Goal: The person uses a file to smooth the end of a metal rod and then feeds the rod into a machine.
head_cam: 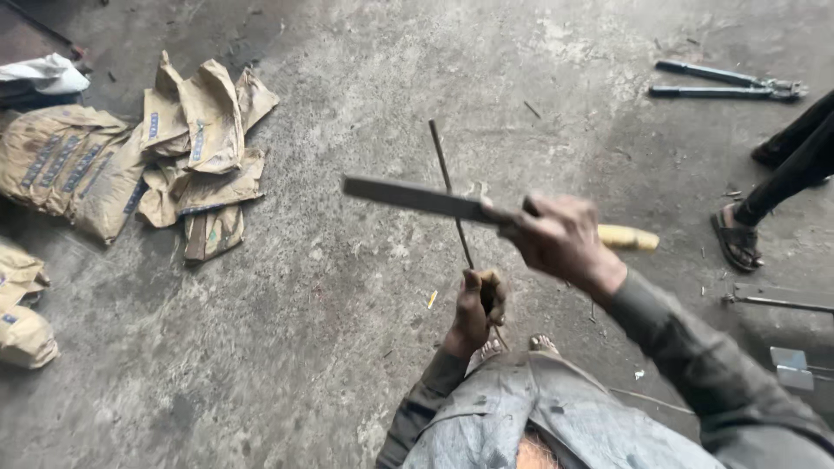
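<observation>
2 hands are at work near the middle of the frame. My left hand sits low, just above my knees, its grip clamped around the bottom end of a thin metal rod. The rod's long axis runs up and slightly left from that fist, ending near the upper middle of the frame. My right hand is higher and to the right, closed tight on a flat file where the blade meets its yellow handle, which sticks out to the right. The file blade lies almost level, pointing left, and crosses the rod above my left fist; I cannot tell whether they touch. Crumpled paper sacks lie at upper left, long-handled bolt cutters at upper right, all on the concrete floor.
</observation>
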